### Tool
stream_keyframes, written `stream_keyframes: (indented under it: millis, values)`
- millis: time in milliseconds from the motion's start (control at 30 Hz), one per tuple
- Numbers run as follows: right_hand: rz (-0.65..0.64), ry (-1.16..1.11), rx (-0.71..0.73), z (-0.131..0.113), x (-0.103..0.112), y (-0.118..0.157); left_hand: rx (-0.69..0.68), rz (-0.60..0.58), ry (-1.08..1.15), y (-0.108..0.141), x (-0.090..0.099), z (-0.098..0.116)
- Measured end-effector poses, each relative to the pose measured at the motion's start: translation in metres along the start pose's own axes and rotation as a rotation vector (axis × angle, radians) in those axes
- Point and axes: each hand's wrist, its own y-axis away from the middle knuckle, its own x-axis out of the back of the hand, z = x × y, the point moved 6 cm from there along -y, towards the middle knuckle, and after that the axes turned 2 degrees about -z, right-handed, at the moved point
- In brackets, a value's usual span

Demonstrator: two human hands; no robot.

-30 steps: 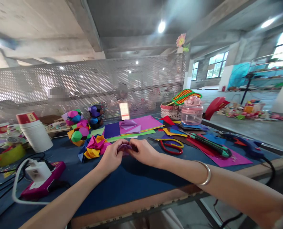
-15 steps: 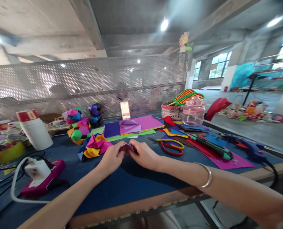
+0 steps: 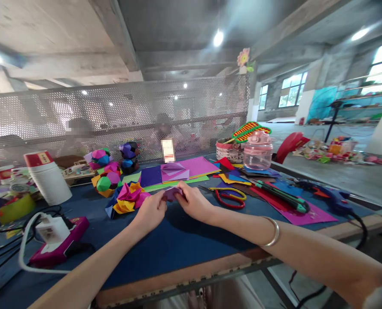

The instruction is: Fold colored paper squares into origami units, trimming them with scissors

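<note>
Between my two hands is a small folded piece of purple paper (image 3: pixel 172 194), held just above the blue tabletop. My left hand (image 3: pixel 152 209) pinches its left end, fingers closed. On the other end, my right hand (image 3: pixel 195 204) grips with thumb and curled fingers; a bangle circles that wrist. Left of my left hand lies a cluster of folded paper pieces (image 3: pixel 129 198) in pink, yellow and blue. Scissors (image 3: pixel 231 198) with red and yellow handles rest to the right of my right hand. Behind the hands, folded purple paper (image 3: pixel 174 171) sits on coloured sheets (image 3: pixel 199 166).
Faceted paper balls (image 3: pixel 107 183), stacked paper cups (image 3: pixel 47 178) and a power strip (image 3: pixel 60 244) with cables stand left. On the right are a box cutter (image 3: pixel 282 196), a glue gun (image 3: pixel 331 199), a water bottle (image 3: pixel 258 152) and a woven basket (image 3: pixel 228 151). A perforated screen (image 3: pixel 113 107) rises behind.
The purple paper between my hands shows a little more of its face now, and the hands sit slightly farther apart. The whole view has shifted a little.
</note>
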Motion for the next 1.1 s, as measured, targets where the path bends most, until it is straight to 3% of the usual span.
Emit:
stream_keyframes:
  millis: [233,533,1100]
  values:
    - [-0.018,-0.015,0.039,0.000,-0.001,0.000,-0.018,-0.024,0.043,0.002,0.000,0.003]
    - [-0.127,-0.070,0.195,-0.013,-0.008,0.005,-0.040,-0.027,0.018,0.004,0.001,0.012]
    - [-0.056,-0.095,0.154,-0.022,-0.003,0.007,-0.064,0.099,-0.020,0.002,0.008,0.009]
